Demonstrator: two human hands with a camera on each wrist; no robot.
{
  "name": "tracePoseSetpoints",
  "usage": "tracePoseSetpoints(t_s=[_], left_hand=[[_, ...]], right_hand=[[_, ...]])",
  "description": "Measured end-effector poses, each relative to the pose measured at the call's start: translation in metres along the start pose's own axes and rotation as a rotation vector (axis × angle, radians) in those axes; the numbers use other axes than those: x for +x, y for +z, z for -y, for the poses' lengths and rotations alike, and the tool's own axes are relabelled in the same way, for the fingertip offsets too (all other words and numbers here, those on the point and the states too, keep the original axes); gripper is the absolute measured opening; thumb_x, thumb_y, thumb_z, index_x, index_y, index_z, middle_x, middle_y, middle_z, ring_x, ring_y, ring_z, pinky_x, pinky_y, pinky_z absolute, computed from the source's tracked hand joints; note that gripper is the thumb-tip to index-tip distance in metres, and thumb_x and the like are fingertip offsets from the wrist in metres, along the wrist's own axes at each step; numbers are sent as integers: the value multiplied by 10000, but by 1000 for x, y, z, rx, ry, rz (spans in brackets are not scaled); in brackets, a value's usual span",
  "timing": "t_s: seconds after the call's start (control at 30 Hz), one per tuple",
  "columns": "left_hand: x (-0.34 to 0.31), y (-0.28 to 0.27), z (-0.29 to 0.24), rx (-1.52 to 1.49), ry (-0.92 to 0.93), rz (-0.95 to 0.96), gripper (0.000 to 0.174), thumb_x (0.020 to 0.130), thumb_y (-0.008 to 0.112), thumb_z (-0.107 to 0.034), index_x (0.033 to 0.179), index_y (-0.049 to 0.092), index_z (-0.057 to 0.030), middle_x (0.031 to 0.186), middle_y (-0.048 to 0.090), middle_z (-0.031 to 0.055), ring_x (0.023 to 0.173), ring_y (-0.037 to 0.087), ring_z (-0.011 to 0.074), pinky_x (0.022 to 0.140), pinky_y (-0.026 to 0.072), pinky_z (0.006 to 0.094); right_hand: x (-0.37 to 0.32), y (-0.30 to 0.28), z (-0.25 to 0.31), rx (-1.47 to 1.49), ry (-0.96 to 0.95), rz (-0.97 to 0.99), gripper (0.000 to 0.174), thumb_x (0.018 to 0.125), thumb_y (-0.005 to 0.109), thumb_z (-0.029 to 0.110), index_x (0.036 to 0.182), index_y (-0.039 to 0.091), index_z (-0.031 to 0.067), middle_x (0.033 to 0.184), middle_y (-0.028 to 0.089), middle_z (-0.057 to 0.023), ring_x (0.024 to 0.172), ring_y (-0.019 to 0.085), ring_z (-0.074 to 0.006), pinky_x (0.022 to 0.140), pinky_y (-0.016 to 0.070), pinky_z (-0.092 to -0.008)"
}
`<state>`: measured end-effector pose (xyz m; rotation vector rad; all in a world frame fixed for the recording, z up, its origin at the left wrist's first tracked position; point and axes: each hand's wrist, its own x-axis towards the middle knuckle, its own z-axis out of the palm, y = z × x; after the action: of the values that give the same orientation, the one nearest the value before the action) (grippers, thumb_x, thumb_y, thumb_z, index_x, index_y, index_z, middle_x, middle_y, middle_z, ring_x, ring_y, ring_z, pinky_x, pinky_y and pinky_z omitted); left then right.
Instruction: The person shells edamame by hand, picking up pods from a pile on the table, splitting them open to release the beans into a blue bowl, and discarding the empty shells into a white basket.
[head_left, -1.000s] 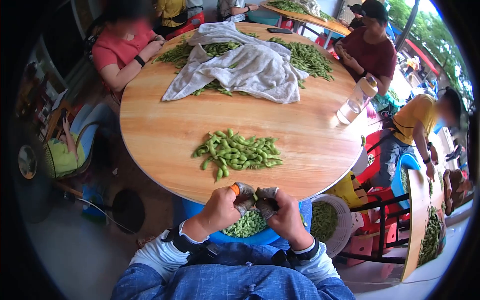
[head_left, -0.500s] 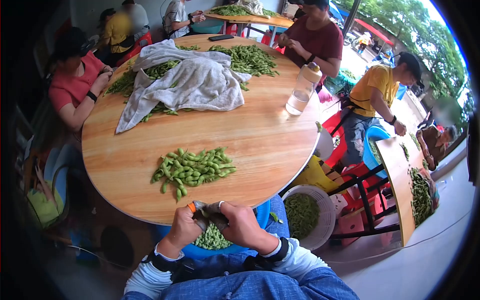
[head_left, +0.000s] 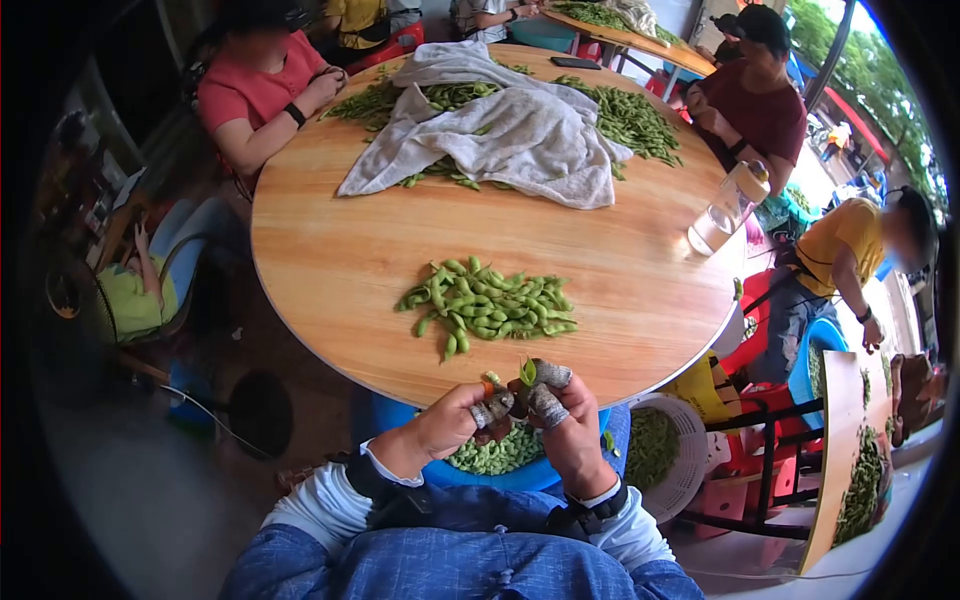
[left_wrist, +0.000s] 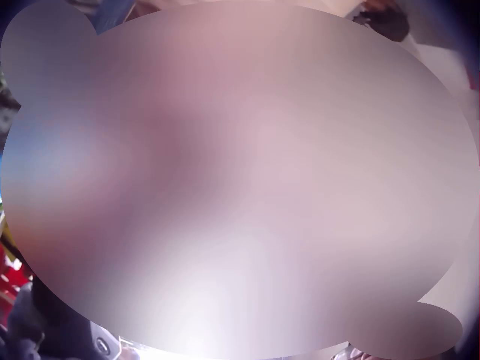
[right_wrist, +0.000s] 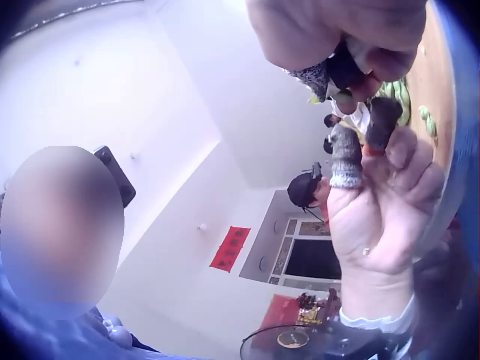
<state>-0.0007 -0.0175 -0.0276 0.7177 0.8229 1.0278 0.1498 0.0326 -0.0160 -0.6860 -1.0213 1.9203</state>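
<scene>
In the head view, my right hand pinches a bright green soybean pod between thumb and forefinger, both covered with grey finger sleeves. My left hand is just beside it, also in finger sleeves. The right wrist view shows the left thumb and forefinger spread apart, with no thing seen between them. Below both hands, a blue basin in my lap holds shelled green beans. A heap of soybean pods lies on the table ahead. The left wrist view is almost wholly blurred.
The round wooden table bears a grey towel over more pods, a clear bottle and a phone. A white basket of pods stands at my right. Other people sit around.
My hands were together at a pod; now they are apart, with a green pod upright in the right fingertips. The head view swung right and came back.
</scene>
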Motion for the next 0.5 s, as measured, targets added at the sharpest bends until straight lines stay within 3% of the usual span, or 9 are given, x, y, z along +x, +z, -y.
tracePoseSetpoints(t_s=[0.1,0.2,0.4,0.5], left_hand=[[3,2,-4,-13,2,2,181,868,433,-180,958,523,-51,658,502,-20,538,412,35,459,309,167],[6,10,-4,234,53,-105,162,860,448,-160,950,526,-49,637,498,-24,517,402,28,445,297,158],[9,16,-3,68,75,-147,129,847,482,-163,893,533,-53,612,486,-38,497,390,20,439,295,156],[10,15,-3,140,160,-150,121,845,486,-162,844,536,-51,591,473,-30,497,391,26,434,283,159]], right_hand=[[-1,-2,-1,-16,-24,-1,251,797,525,72,1037,494,4,912,586,-85,782,560,-135,695,444,-239],[0,-6,-1,-63,-55,24,275,800,518,55,1064,475,-9,935,578,-95,845,555,-156,769,435,-276],[0,-6,-2,-117,-102,34,329,803,518,55,1111,434,-27,996,555,-113,929,530,-174,828,410,-303],[1,-4,4,-202,-151,81,346,801,518,44,1124,419,-27,1018,548,-113,951,522,-177,843,402,-298]])
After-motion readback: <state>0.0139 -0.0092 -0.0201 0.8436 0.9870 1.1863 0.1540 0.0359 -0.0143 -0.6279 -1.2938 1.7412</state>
